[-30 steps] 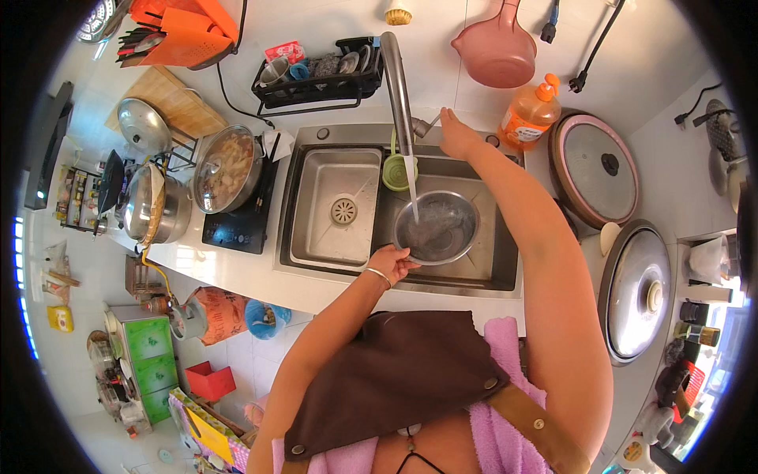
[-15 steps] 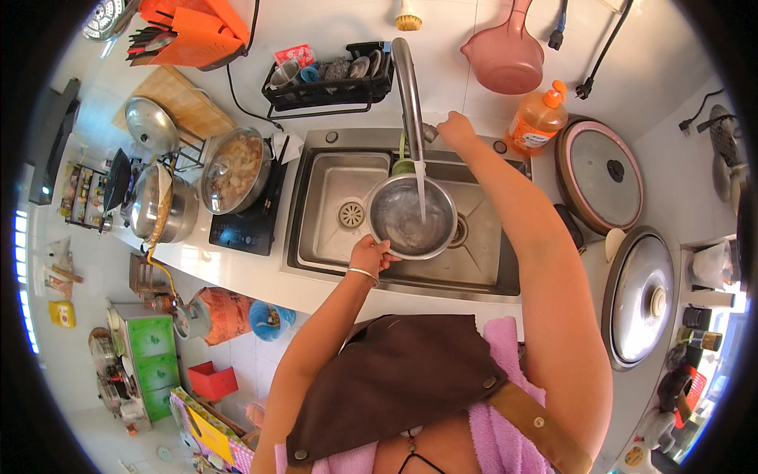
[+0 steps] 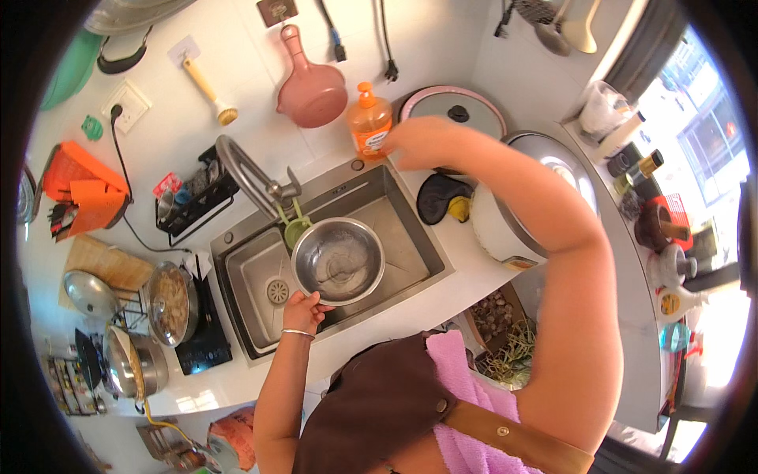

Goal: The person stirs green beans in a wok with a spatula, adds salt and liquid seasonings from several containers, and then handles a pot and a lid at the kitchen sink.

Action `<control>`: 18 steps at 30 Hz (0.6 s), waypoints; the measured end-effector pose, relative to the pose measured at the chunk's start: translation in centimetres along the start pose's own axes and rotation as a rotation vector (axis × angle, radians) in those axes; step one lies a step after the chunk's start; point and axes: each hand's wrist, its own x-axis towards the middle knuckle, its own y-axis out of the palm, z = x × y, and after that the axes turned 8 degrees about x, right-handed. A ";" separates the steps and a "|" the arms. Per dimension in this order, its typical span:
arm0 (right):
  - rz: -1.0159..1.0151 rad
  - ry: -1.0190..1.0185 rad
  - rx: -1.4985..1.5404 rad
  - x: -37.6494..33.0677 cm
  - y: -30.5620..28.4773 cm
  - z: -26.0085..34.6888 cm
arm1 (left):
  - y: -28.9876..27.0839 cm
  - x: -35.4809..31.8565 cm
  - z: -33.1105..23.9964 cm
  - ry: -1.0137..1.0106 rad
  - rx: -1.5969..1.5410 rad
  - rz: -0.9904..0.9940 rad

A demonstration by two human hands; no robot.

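A round stainless steel bowl (image 3: pixel 363 237) with some water in it is held over the sink (image 3: pixel 410 265). My left hand (image 3: pixel 305 312) grips its near rim, thumb on the edge and fingers underneath. Behind the bowl stands the metal faucet (image 3: pixel 251 178), and no stream shows under its spout. A green holder (image 3: pixel 298 231) hangs by the faucet, partly behind the bowl. My right hand (image 3: pixel 414 144) is smeared by motion beside an orange soap pump bottle (image 3: pixel 369 122); whether it touches the bottle, and how its fingers are set, I cannot make out.
Right of the sink lie a dark pouch (image 3: pixel 433 199) and a white pot (image 3: pixel 501 229) with a metal lid. Leftward are an induction cooker (image 3: pixel 204 336), a pan of food (image 3: pixel 170 304) and a black rack (image 3: pixel 201 197). A pink ladle (image 3: pixel 312 91) hangs on the wall.
My right hand has left the faucet handle and moved right, past the soap bottle. The running water has stopped. My left hand still holds the bowl, and the view has turned right.
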 end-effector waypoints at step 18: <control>-0.428 0.735 0.296 -24.2 3.9 -15.9 | 22.0 -4.1 -20.8 0.342 0.484 0.428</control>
